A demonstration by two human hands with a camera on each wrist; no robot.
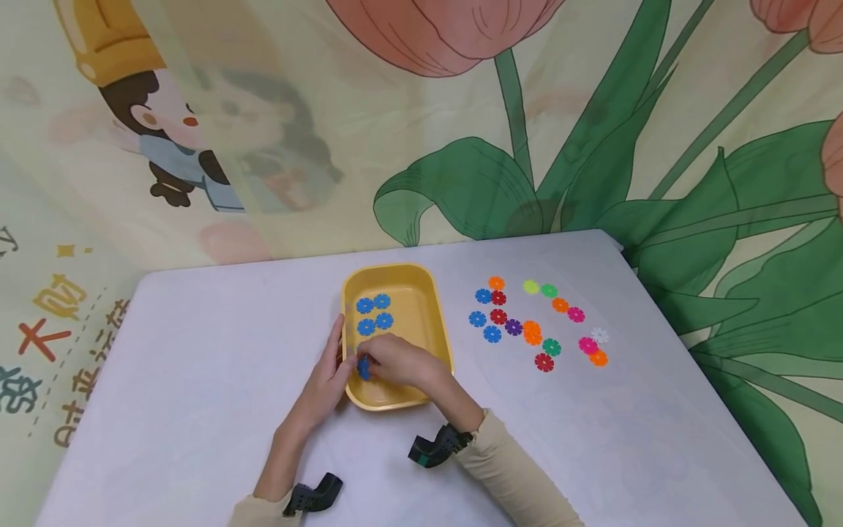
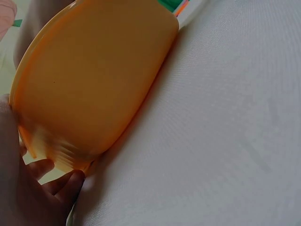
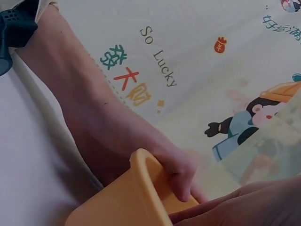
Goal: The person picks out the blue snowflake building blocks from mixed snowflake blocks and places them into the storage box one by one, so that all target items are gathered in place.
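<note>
A yellow plastic tray stands on the table, with several blue notched discs laid in pairs on its floor at the far left. Over the near left part of the tray, my right hand pinches another blue notched disc in its fingertips. My left hand grips the left rim, its thumb hooked over the edge in the right wrist view. Seen from the left wrist, the fingers of that hand lie against the outer wall. The right fingertips are hidden in the right wrist view.
Right of the tray, loose notched discs lie scattered on the white tablecloth: blue, red, orange, green, pink, purple, yellow and white. A printed cloth backdrop hangs behind the table's far edge.
</note>
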